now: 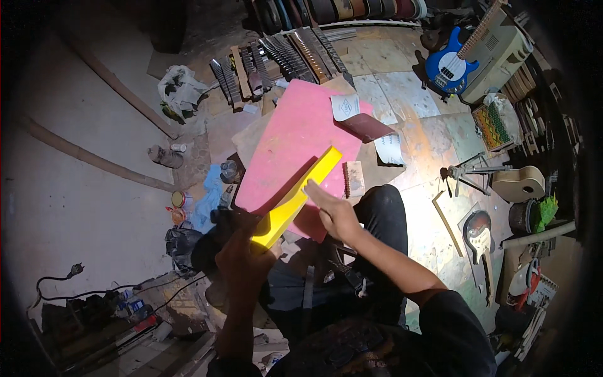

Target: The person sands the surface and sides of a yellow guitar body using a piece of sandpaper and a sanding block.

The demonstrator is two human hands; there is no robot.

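A bright yellow slab with a curved edge (318,169), perhaps an instrument body, is tilted up over a pink board (286,147). My left hand (246,256), in shadow, grips its near lower end. Against the slab's right side rests my right hand (336,217), its fingers stretched along the surface; whether anything thin lies under the fingertips is hidden. Just right of the slab stands a small block with a toothed-looking dark edge (355,178). A curled brown sheet of sandpaper (366,127) with a white printed back lies at the board's far right corner.
Rows of guitar necks (289,56) lie beyond the board. At the right are a blue bass guitar (451,65), an acoustic guitar body (518,185), a stand (468,174) and a dark electric guitar body (478,234). Jars (181,200) and a blue cloth (207,198) sit left.
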